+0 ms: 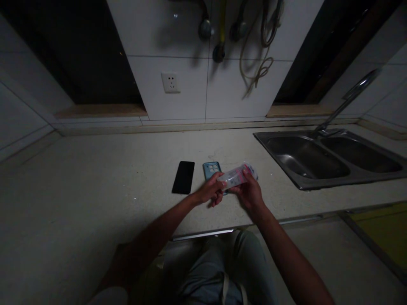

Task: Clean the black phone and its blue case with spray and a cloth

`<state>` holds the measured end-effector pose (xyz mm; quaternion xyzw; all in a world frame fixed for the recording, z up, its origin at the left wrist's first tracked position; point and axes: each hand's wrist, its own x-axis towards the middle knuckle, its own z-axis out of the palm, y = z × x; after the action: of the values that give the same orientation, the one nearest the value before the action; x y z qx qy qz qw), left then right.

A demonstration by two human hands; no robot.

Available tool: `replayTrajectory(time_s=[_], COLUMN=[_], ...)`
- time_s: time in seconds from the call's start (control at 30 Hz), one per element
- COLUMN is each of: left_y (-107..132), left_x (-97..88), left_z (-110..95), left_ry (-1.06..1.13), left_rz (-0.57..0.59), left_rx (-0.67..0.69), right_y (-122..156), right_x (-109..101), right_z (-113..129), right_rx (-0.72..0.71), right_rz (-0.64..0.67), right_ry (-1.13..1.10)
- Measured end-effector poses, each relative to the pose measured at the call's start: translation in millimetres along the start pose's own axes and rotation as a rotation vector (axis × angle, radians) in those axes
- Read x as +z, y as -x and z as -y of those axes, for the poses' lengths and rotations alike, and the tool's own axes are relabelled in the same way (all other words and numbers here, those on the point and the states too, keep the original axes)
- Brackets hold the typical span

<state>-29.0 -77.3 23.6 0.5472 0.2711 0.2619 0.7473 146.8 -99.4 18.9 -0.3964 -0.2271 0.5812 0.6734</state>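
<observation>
I see the left hand [210, 190] and right hand [250, 194] gripping a clear, pink-marked packet [232, 178] | blue phone case [209, 170] on the pale counter [95, 178], partly hidden behind them | black phone [183, 178] flat, just left of the case | steel double sink [305, 159] off right

From my end I see a dimly lit white tiled wall [186, 106] between two dark windows [76, 55], above a pale table [101, 165].

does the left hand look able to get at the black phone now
Probably yes: the black phone lies uncovered near the left hand, though that hand would likely need to release the plastic packet first.
</observation>
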Motion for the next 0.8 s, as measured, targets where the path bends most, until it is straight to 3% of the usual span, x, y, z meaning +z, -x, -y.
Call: replayTrajectory(time_s=[0.23, 0.43, 0.57, 0.67, 0.8], left_y=[-3.7, -3.9, -2.1, -3.2, -5.3], left_x=[-4.2, 15.7, 18.6, 12.0, 3.2], left_z=[3.0, -8.1, -14.1, -12.5, -6.8], left_ry=[0.078, 0.212, 0.162, 0.113, -0.024], left_rz=[0.038, 0.061, 0.118, 0.045, -0.172], left_rx=[0.012, 0.149, 0.115, 0.118, 0.13], right_y=[-4.8, -13.9, -12.4, -11.3, -12.7], right_x=[-3.1, -0.1, 2.0, 2.1, -1.1], right_z=[-2.4, 1.9, 3.4, 3.4, 2.0], right_rx=[0.047, 0.098, 0.129, 0.098, -0.047], right_rz=[-0.007, -0.032, 0.023, 0.038, 0.001], right_ry=[-0.081, -0.311, -0.311, -0.317, -0.293])
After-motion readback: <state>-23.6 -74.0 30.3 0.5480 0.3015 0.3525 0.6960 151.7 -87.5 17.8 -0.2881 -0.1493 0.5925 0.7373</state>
